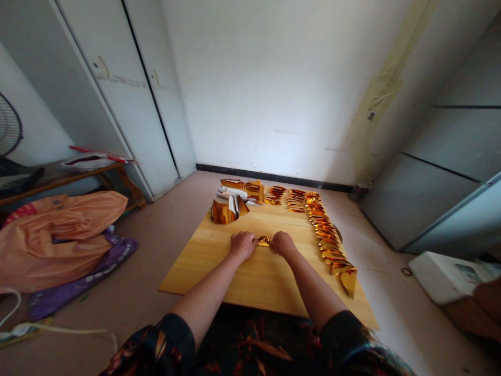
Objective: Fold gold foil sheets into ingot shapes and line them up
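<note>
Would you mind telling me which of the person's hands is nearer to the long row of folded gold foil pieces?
Right. The right hand lies just left of the row of folded gold foil pieces; the left hand lies farther left, beyond the small gold foil piece between both hands.

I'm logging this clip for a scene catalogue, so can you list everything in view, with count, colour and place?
wooden board: one, light yellow-brown, on the floor before the person
small gold foil piece: one, gold, mid-board, pinched between both hands
folded gold foil pieces: many, count unclear, gold, rowed along the board's right and far edges
loose foil stack: one pile, gold and white, board's far left corner
orange bag: one, orange, floor at left
purple bag: one, purple, under the orange one
cabinet doors: two, white, back left
fan: one, dark, far left edge
white box: one, right floor
left hand: on the foil piece
right hand: on the foil piece
</note>
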Demonstrator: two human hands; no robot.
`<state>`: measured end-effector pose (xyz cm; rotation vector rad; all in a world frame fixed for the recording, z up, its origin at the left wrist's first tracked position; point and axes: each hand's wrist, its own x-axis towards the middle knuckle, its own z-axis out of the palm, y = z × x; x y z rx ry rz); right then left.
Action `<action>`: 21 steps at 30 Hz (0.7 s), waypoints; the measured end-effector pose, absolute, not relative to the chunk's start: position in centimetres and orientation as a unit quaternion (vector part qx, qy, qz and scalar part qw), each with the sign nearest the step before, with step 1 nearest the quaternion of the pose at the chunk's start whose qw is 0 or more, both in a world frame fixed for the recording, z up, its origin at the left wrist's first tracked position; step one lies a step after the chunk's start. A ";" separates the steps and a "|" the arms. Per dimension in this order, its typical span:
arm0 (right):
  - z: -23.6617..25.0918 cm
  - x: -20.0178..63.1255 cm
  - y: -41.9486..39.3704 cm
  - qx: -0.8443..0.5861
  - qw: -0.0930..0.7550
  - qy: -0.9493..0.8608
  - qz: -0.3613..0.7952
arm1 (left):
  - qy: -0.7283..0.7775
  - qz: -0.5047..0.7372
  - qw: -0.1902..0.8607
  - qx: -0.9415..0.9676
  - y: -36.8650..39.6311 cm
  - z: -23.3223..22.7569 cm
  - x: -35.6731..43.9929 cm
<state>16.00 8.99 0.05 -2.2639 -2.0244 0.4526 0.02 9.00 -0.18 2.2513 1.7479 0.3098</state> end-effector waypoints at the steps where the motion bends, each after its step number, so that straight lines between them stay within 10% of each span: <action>1: 0.0 16.0 9.0 -0.737 0.034 -0.659 0.145 | 0.607 0.109 0.136 0.775 8.9 -0.2 0.0; 21: 0.5 16.2 8.7 -0.738 0.050 -0.651 0.170 | 0.629 0.170 0.159 0.742 8.7 -0.8 0.0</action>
